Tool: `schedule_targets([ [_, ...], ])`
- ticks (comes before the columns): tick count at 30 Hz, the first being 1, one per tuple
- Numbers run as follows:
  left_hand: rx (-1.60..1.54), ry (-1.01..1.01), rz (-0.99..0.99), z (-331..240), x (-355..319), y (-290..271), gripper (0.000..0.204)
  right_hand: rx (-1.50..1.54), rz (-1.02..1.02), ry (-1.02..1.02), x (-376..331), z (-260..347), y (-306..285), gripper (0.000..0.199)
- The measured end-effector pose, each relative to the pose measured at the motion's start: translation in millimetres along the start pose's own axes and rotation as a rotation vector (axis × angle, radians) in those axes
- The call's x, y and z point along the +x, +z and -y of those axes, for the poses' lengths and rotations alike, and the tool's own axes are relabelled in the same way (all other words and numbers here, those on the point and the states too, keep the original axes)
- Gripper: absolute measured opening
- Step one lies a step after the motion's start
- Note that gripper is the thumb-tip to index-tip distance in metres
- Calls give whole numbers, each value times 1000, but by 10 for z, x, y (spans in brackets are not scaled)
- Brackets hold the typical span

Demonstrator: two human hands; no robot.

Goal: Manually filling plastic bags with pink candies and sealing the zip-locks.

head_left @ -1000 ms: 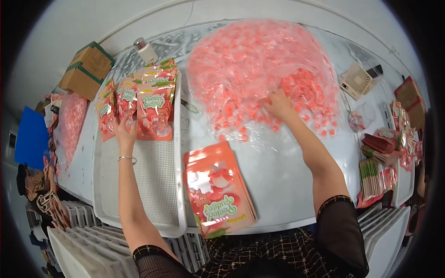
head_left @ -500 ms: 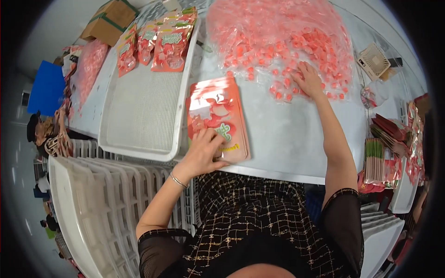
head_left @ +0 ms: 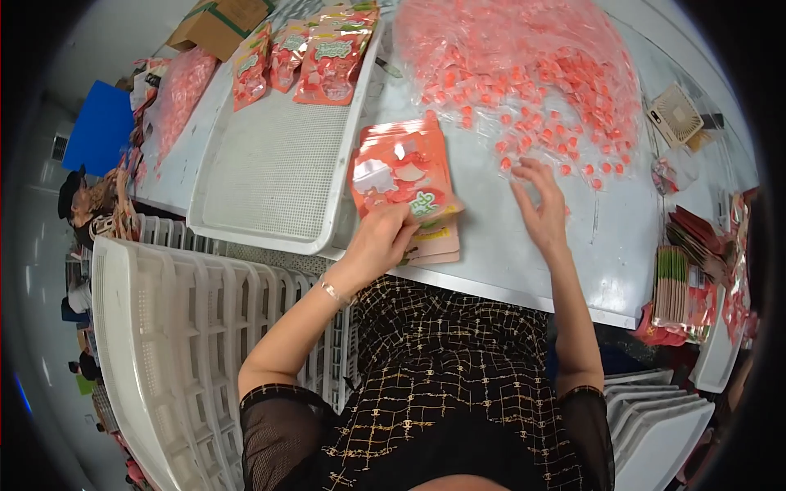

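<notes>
Two hands work at the table (head_left: pixel 524 262). Left hand (head_left: pixel 385 239) pinches the lower edge of the top pouch (head_left: pixel 401 172) on a small stack beside the white tray (head_left: pixel 270 164). Right hand (head_left: pixel 542 209), fingers loosely spread, rests at the near edge of the pink candy heap (head_left: pixel 524 74).

Bright, even overhead light floods the surface (head_left: pixel 524 245); soft shadows, glare glints off the pouches (head_left: pixel 401 168); fisheye bends edges, dark vignette rims everything.
</notes>
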State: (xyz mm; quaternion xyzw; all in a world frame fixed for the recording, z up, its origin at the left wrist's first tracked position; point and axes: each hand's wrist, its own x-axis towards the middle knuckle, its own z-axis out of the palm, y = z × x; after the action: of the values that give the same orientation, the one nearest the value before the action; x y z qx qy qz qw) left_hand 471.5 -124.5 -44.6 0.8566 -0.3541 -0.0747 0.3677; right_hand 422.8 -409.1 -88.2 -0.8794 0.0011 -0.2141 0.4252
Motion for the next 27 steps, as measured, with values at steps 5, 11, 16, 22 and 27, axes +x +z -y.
schedule_targets([
  [5, -383, -244, 50, 160, 207, 59, 18, -30, 84, -313, -27, 745, 385, 28],
  [11, -300, -130, -94, 422, 275, 52, 15, -416, 57, -641, -133, 597, 675, 18],
  [16, -178, -47, -105, 115, 319, 62, 13, -439, -36, -806, 30, 899, 612, 8],
  [22, -192, 83, -220, -115, 449, 19, 15, -334, 156, -672, 161, 857, 616, 21],
  [27, -81, 36, -291, -86, 544, -48, 13, -518, 409, -405, 59, 820, 795, 16],
])
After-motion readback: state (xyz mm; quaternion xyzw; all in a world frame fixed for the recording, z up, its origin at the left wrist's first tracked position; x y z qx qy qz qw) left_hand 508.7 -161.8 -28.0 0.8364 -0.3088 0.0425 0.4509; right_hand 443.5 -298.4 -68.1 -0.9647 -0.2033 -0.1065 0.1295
